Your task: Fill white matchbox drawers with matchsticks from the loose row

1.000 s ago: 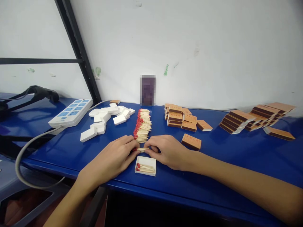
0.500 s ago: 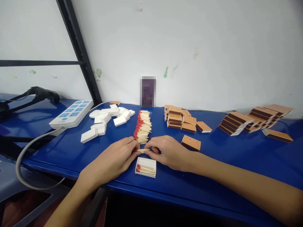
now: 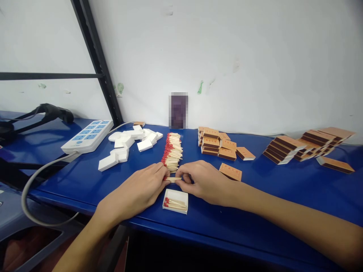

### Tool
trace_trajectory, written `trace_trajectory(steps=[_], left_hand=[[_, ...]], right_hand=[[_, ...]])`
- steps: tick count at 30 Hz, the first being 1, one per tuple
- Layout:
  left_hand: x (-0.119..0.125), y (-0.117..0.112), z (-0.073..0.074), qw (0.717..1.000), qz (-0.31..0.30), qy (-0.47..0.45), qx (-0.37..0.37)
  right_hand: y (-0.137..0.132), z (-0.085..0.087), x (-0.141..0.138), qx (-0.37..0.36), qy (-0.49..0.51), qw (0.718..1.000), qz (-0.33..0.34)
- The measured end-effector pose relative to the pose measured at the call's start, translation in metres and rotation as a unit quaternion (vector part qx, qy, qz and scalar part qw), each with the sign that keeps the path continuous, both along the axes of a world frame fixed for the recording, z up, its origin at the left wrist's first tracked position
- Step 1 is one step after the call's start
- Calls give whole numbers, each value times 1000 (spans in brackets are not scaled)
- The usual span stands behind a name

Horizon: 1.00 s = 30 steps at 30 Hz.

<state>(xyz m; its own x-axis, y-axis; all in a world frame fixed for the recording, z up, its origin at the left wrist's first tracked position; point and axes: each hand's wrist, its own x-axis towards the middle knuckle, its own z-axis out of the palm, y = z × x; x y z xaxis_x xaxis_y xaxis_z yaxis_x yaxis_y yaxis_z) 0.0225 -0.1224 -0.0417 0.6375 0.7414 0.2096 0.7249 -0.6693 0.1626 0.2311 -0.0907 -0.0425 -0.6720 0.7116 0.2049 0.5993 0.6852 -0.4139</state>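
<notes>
Between my two hands is a small bunch of matches (image 3: 172,180), lying crosswise with the red heads to the left. My left hand (image 3: 144,185) pinches the head end, and the fingers of my right hand (image 3: 200,180) are closed on the bare ends. Just beyond them a long pile of matches (image 3: 173,153) runs back toward the wall, heads mostly to the left. Nearer to me a white matchbox tray (image 3: 167,208) lies open side up, with several matches (image 3: 176,204) inside. My fingertips hide part of the held bunch.
White matchbox trays (image 3: 123,141) are heaped at left, beside a power strip (image 3: 88,136) with a grey cable. Stacked matchboxes (image 3: 210,142) stand right of the pile, with a single matchbox (image 3: 231,172) near my right wrist. More matchboxes (image 3: 286,145) lean in rows at far right.
The bunch of matches stays pinched between both hands, now lying more level. My fingers have shifted only slightly; the whole view has moved a little.
</notes>
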Motion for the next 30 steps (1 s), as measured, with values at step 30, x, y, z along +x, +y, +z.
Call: trace_trajectory(steps=[30], left_hand=[[-5, -17, 3, 980, -43, -116, -154]], right_hand=[[-27, 20, 9, -55, -63, 996, 43]])
